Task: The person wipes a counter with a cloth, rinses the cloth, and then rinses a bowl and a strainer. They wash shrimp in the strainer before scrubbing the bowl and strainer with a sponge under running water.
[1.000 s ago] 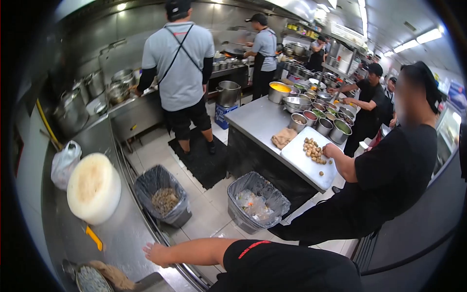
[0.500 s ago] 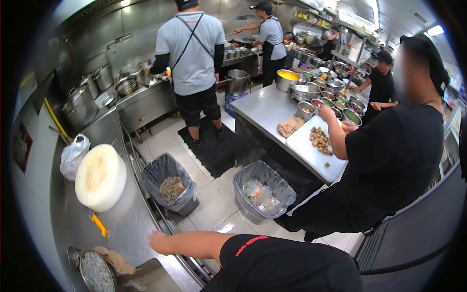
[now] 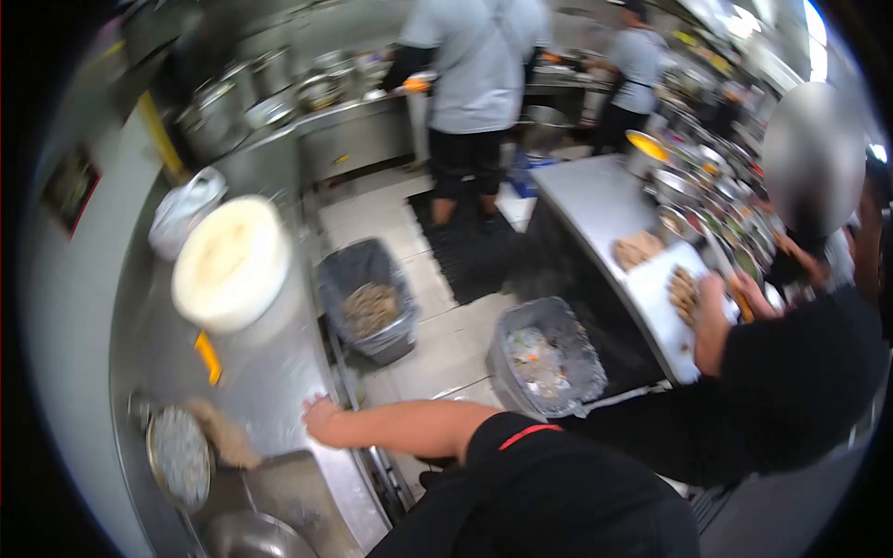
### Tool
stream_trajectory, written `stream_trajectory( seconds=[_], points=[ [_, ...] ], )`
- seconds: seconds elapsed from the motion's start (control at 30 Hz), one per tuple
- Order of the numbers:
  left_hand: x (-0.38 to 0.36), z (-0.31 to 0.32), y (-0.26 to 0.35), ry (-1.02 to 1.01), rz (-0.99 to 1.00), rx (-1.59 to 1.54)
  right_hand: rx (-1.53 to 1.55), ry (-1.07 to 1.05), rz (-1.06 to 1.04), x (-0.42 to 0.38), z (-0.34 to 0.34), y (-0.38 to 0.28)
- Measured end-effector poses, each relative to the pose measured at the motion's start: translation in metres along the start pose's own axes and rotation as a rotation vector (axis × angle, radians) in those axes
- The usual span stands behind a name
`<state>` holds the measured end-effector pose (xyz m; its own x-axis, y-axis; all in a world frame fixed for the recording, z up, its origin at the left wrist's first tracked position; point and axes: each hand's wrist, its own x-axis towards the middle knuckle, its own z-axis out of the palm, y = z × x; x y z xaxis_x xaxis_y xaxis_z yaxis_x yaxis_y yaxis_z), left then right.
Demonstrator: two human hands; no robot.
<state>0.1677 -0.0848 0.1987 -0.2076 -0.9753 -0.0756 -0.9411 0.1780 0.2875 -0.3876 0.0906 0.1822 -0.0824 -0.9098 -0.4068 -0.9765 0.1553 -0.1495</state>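
Observation:
My right arm, in a black sleeve with a red mark, reaches left across the bottom of the view. My right hand (image 3: pixel 323 416) rests on the edge of the steel counter (image 3: pixel 270 395), its fingers extended and holding nothing. Beside it is a sink (image 3: pixel 293 488) with a steel bowl (image 3: pixel 256 537) at the bottom. Left of the sink lie a brown cloth (image 3: pixel 221 432) and a metal bowl of pale, translucent pieces (image 3: pixel 181 456). A yellow-orange handle (image 3: pixel 208 358) lies near the thick round white chopping block (image 3: pixel 233 265). My left hand is outside the view.
Two lined bins, one with brown scraps (image 3: pixel 372 312) and one with mixed waste (image 3: pixel 539 363), stand on the floor. At right, a co-worker (image 3: pixel 805 381) works at a white board (image 3: pixel 656 288) with small brown pieces. Another person (image 3: pixel 484 74) stands on a black mat (image 3: pixel 460 265).
The view has shifted, moving most things rightward and bringing the steel bowl by the sink into sight. My right hand stays on the counter edge. The co-worker's hands are lower, over the board.

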Motion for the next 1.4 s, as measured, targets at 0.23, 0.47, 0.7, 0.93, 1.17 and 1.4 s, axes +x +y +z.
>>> stream_trajectory(
  seconds=[0.23,0.47,0.7,0.93,1.17,1.4],
  points=[
    [-0.143,-0.036,0.051,0.162,-0.252,-0.059,-0.066,-0.183,-0.102,-0.026,-0.054,-0.009],
    [-0.233,0.038,0.078,0.359,-0.831,-0.87,0.089,-0.281,-0.837,-0.005,-0.087,-0.145],
    [-0.269,0.083,0.097,0.595,-0.899,-1.279,0.559,-0.24,-0.729,0.103,-0.039,-0.367],
    [-0.271,0.075,0.087,0.527,-0.948,-1.558,0.069,0.165,-0.95,0.132,-0.036,-0.516],
    [-0.19,0.031,0.031,0.188,-0.855,-1.322,0.351,0.189,-1.214,0.029,-0.059,-0.569],
    [-0.11,0.071,0.029,0.292,-0.365,-0.452,-0.334,0.088,-1.261,0.024,-0.057,-0.697]
  ],
)
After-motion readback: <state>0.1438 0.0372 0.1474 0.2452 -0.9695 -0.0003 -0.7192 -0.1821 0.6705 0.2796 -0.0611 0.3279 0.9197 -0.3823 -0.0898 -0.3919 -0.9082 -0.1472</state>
